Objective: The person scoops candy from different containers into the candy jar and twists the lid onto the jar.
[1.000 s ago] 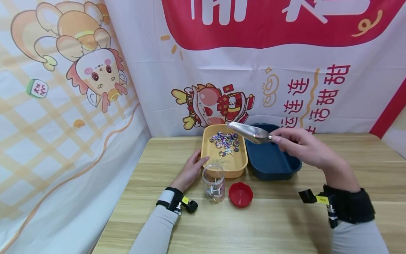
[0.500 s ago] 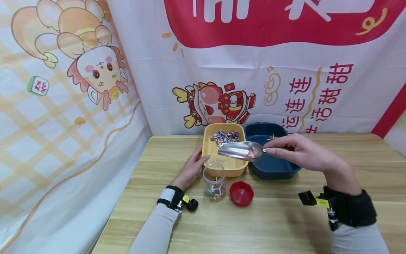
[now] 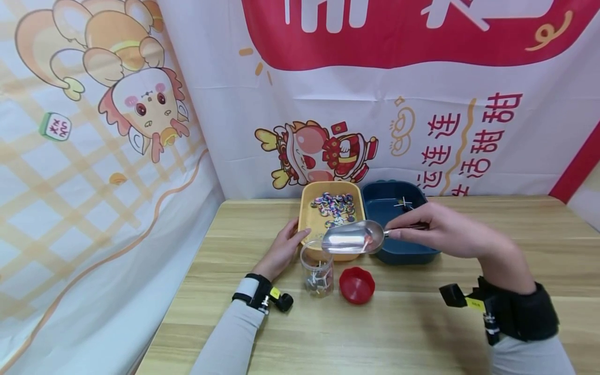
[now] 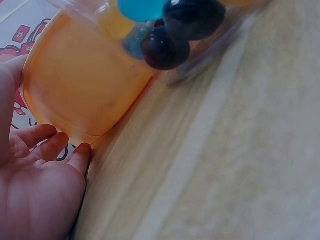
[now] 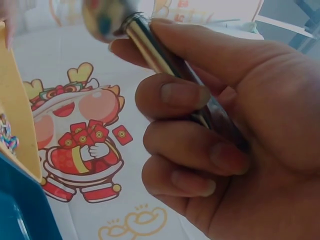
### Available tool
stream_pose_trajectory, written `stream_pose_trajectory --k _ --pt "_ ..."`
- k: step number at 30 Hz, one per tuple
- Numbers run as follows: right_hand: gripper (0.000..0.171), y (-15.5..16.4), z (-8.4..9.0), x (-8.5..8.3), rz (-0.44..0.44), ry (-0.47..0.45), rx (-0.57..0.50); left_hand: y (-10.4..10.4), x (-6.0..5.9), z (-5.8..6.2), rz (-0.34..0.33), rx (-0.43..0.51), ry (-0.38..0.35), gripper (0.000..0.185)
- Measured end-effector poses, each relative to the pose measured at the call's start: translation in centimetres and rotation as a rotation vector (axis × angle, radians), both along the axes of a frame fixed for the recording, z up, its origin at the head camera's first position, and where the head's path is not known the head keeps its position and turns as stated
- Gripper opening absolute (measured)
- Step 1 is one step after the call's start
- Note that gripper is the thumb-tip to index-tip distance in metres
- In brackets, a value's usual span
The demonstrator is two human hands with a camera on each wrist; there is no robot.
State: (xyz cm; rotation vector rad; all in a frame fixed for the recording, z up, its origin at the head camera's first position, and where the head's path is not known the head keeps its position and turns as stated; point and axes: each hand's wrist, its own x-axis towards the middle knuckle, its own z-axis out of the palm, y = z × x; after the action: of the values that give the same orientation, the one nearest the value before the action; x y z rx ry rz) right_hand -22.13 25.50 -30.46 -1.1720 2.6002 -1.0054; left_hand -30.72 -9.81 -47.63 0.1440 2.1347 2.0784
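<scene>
My right hand (image 3: 442, 229) grips the handle of a metal scoop (image 3: 344, 239), fingers curled round the handle (image 5: 152, 52) in the right wrist view. In the scoop's bowl lies a small orange-red lollipop (image 3: 367, 242). The scoop's tip hangs over the mouth of a clear jar (image 3: 317, 278), which has several lollipops at its bottom, sticks up. My left hand (image 3: 283, 244) holds the left side of a yellow tub (image 3: 309, 221), thumb at the rim and fingers against the outer wall. Swirl-coloured lollipops (image 3: 334, 204) are heaped inside the tub, partly hidden by the scoop.
A dark blue tub (image 3: 403, 255) stands right of the yellow one, with a few white-sticked lollipops (image 3: 404, 203) near its back. A red scalloped dish (image 3: 357, 285) sits right of the jar on the wooden table (image 3: 375, 333). A printed cloth (image 3: 290, 83) hangs behind.
My right hand has brought the scoop down and toward me, from above the tubs to over the jar's mouth. The left hand has stayed on the yellow tub.
</scene>
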Motion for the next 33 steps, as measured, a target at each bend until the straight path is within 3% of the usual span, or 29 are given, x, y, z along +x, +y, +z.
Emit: stream_pose_trajectory --k 33 --pt "0.023 -0.9 0.65 0.92 -0.038 -0.014 0.101 -0.08 -0.06 -0.07 -0.013 0.012 0.005 0.069"
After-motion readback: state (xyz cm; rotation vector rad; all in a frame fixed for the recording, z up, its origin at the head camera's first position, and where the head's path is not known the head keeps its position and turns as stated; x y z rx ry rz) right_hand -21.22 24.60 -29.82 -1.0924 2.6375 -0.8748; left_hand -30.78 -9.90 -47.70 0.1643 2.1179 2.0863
